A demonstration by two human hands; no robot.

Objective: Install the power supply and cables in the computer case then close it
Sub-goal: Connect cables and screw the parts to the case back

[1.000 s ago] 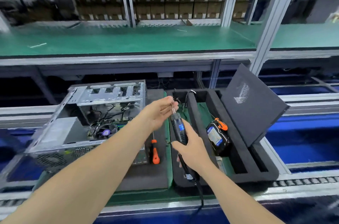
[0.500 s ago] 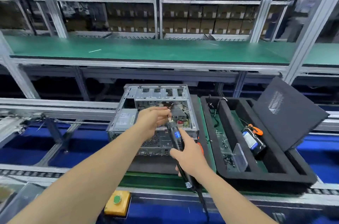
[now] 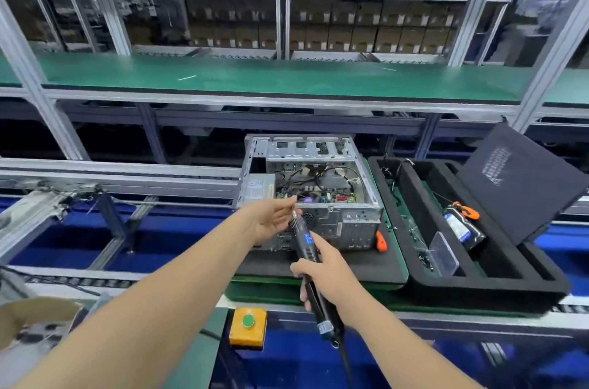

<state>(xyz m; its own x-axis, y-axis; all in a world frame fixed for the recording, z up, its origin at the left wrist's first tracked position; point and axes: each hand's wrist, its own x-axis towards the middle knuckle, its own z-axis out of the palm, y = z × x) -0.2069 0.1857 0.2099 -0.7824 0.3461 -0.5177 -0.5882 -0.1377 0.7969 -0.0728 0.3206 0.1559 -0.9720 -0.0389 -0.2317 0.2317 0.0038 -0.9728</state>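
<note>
The open metal computer case (image 3: 347,219) lies on a black foam mat (image 3: 366,264), its motherboard and black cables (image 3: 322,178) showing inside. The grey power supply (image 3: 258,189) sits in the case's left rear corner. My right hand (image 3: 322,270) grips a black electric screwdriver (image 3: 302,237) with a blue lit display, tip pointing up and left. My left hand (image 3: 271,221) pinches at the screwdriver's bit, just in front of the case's near wall. The dark side panel (image 3: 522,181) leans upright at the right, in the foam tray.
A black foam tray (image 3: 497,286) to the right holds a tool with an orange clip (image 3: 463,222), a clear plastic piece and small screws. An orange-handled screwdriver (image 3: 381,240) lies beside the case. A yellow box with a green button (image 3: 248,323) sits at the bench's front edge. A green shelf runs overhead.
The view has swung left, so case and tray appear further right. My hands stay together at the screwdriver's bit and have come in front of the case's near wall.
</note>
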